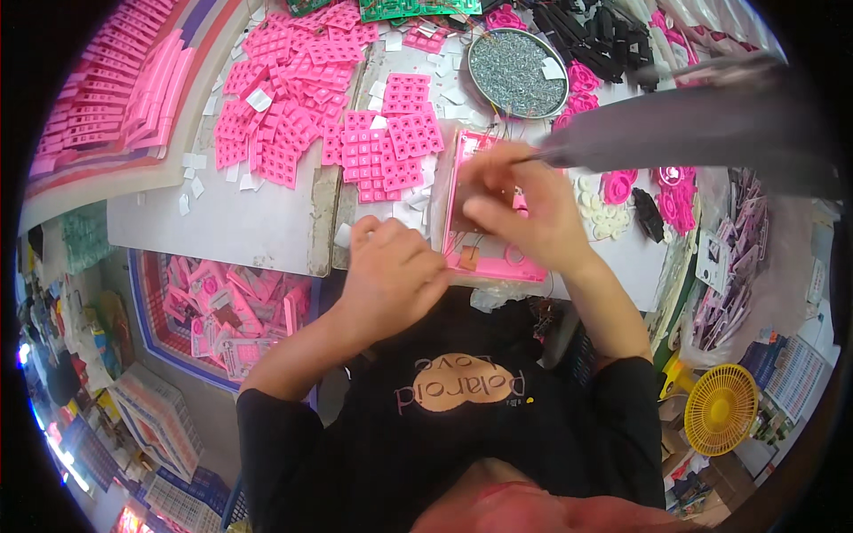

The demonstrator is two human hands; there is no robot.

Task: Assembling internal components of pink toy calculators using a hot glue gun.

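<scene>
A pink plastic casing (pixel 522 270) lies open at the table's front edge, with thin wires and a brown board (pixel 469 218) inside it. Over it my right hand (pixel 533 209) bends down, thumb and fingers closed around the board's edge. My left hand (pixel 391 271) is curled up just left of the casing; whatever its fingers hold is hidden. A small white paper piece (pixel 343 235) shows beside its knuckles. From the right, a blurred dark grey tool like an electric screwdriver (pixel 693 124) reaches across, its thin tip close to my right fingers.
Pink keypads (pixel 413 133) pile up behind my hands among white paper scraps. A round tray of small metal screws (pixel 518 71) stands at the back. White discs (pixel 604 209) and black parts (pixel 649 215) lie right. Below left is a basket (pixel 147 306) of pink casings.
</scene>
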